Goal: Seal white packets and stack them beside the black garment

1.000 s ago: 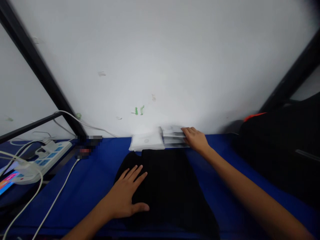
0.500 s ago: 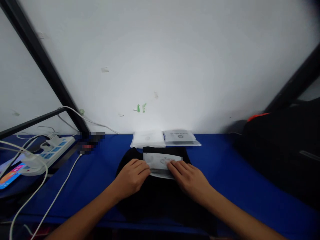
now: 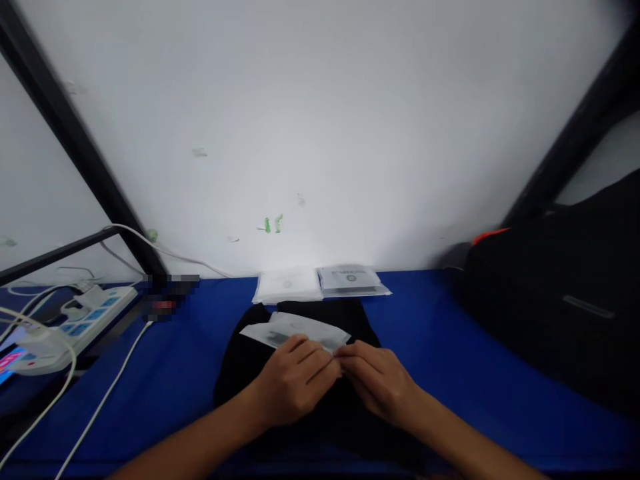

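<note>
A translucent white plastic pouch (image 3: 305, 327) is tilted over a black cloth item (image 3: 240, 373) on the blue surface. My left hand (image 3: 297, 383) is closed on the pouch's near edge, fingers curled. Close beside it, my right hand (image 3: 377, 380) pinches the same edge near its right corner. The fingertips of both hands almost meet. What lies under the hands is hidden. Behind the cloth, against the wall, rest a white pouch (image 3: 289, 285) and a grey printed pouch (image 3: 353, 279), side by side.
On the left sit a white power strip (image 3: 95, 320) with plugs and cables, and part of a lit phone screen (image 3: 11, 361). A white cable (image 3: 113, 393) crosses the blue table (image 3: 165, 373). At the right stands a large black bag (image 3: 555, 300). Dark metal bars (image 3: 80, 140) frame both sides.
Both hands have come together at the pouch's near edge, the left moving right and nearer. The pouch has turned and tilted, its print no longer facing me. The view has shifted slightly.
</note>
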`<state>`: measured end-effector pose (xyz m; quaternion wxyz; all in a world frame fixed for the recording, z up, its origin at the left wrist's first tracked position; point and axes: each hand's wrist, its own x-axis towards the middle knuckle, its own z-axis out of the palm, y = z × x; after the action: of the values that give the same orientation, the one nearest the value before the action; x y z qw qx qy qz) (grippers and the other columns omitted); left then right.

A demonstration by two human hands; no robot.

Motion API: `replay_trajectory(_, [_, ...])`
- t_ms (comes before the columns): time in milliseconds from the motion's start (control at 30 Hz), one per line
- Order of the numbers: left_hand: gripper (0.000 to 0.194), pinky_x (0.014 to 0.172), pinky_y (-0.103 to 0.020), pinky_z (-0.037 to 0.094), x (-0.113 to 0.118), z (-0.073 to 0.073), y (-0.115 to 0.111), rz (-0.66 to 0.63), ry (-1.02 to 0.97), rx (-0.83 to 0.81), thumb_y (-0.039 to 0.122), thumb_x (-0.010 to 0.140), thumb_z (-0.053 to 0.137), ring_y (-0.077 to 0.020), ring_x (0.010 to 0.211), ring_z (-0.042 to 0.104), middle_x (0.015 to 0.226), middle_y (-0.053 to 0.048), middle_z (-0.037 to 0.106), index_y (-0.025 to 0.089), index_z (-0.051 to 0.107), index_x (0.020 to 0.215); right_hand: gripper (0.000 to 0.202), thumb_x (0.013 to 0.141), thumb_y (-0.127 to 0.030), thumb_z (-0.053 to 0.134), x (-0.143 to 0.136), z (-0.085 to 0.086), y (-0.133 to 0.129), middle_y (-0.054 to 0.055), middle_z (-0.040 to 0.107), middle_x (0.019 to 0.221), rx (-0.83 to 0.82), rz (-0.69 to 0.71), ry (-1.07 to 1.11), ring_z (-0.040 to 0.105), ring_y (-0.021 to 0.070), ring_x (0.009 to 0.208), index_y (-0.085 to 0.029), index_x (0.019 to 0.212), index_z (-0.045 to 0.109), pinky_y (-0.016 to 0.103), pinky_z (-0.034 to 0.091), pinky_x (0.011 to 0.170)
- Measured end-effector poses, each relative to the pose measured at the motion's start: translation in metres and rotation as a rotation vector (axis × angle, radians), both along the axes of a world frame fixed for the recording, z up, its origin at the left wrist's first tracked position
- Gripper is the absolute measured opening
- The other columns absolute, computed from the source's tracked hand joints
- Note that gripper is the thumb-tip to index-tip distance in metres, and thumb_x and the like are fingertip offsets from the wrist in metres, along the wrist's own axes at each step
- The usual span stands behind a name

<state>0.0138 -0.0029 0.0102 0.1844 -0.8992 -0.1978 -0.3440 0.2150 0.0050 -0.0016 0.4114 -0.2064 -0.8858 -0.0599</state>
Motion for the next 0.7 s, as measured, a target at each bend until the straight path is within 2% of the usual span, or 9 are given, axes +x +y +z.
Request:
replay_trajectory(100, [0.018, 0.076, -0.036, 0.047, -0.008, 0.001, 0.009, 0.023, -0.006, 0.041, 0.009, 0.096, 0.043, -0.0195, 0.079, 0.060, 0.083, -0.005, 0.069, 0.014, 0.061, 0.096, 0.025, 0.093, -0.004, 0.039, 0.008, -0.001, 0.001, 0.010, 0.071, 0.087, -0.005, 0.009, 0.007, 0.067, 0.0151, 0.069, -0.016, 0.098, 0.060, 0.024, 0.051, 0.055])
replay_trajectory(267, [0.013, 0.072, -0.035, 0.045, -0.048, 0.004, 0.025, 0.147, -0.026, 0.069, 0.007, 0.093, 0.048, -0.0207, 0.080, 0.056, 0.081, -0.006, 0.066, 0.014, 0.059, 0.095, 0.024, 0.092, -0.005, 0.041, 0.042, -0.006, 0.014, 0.010, 0.072, 0.094, -0.027, -0.052, 0.064, 0.071, 0.0161, 0.081, -0.018, 0.101, 0.059, 0.023, 0.055, 0.063])
replay_trajectory(400, [0.016, 0.071, -0.034, 0.044, -0.071, 0.003, 0.021, 0.162, 0.037, -0.008, 0.005, 0.093, 0.045, -0.0202, 0.079, 0.054, 0.079, -0.005, 0.062, 0.016, 0.057, 0.093, 0.023, 0.093, -0.006, 0.040, 0.060, -0.014, 0.023, 0.010, 0.072, 0.094, -0.106, 0.013, 0.033, 0.071, 0.0160, 0.087, -0.019, 0.100, 0.058, 0.023, 0.057, 0.068])
replay_trajectory(500, [0.014, 0.069, -0.034, 0.043, -0.071, -0.001, 0.010, 0.131, 0.142, -0.146, 0.008, 0.094, 0.044, -0.0197, 0.075, 0.052, 0.076, -0.005, 0.059, 0.016, 0.056, 0.090, 0.023, 0.095, -0.007, 0.039, 0.064, -0.019, 0.023, 0.010, 0.071, 0.098, -0.218, 0.054, -0.051, 0.070, 0.0161, 0.091, -0.018, 0.101, 0.058, 0.025, 0.058, 0.075])
replay_trajectory(567, [0.010, 0.068, -0.035, 0.043, -0.065, -0.006, 0.002, 0.134, 0.234, -0.257, 0.021, 0.094, 0.051, -0.0206, 0.073, 0.053, 0.078, -0.006, 0.059, 0.016, 0.056, 0.086, 0.023, 0.095, -0.008, 0.040, 0.064, -0.022, 0.021, 0.011, 0.071, 0.103, -0.286, 0.029, -0.142, 0.070, 0.0167, 0.092, -0.018, 0.102, 0.060, 0.027, 0.059, 0.076])
replay_trajectory(633, [0.020, 0.067, -0.036, 0.044, -0.056, -0.010, -0.002, 0.164, 0.298, -0.337, 0.035, 0.091, 0.059, -0.0221, 0.074, 0.055, 0.081, -0.006, 0.060, 0.017, 0.056, 0.083, 0.024, 0.095, -0.008, 0.040, 0.063, -0.023, 0.020, 0.012, 0.070, 0.106, -0.313, 0.005, -0.254, 0.070, 0.0181, 0.095, -0.017, 0.102, 0.061, 0.029, 0.059, 0.078])
replay_trajectory(700, [0.024, 0.067, -0.036, 0.045, -0.046, -0.014, -0.001, 0.210, 0.329, -0.375, 0.038, 0.090, 0.061, -0.0223, 0.074, 0.057, 0.082, -0.005, 0.061, 0.017, 0.056, 0.082, 0.026, 0.093, -0.006, 0.040, 0.062, -0.023, 0.021, 0.012, 0.070, 0.110, -0.306, -0.014, -0.352, 0.069, 0.0193, 0.099, -0.017, 0.104, 0.062, 0.031, 0.059, 0.082])
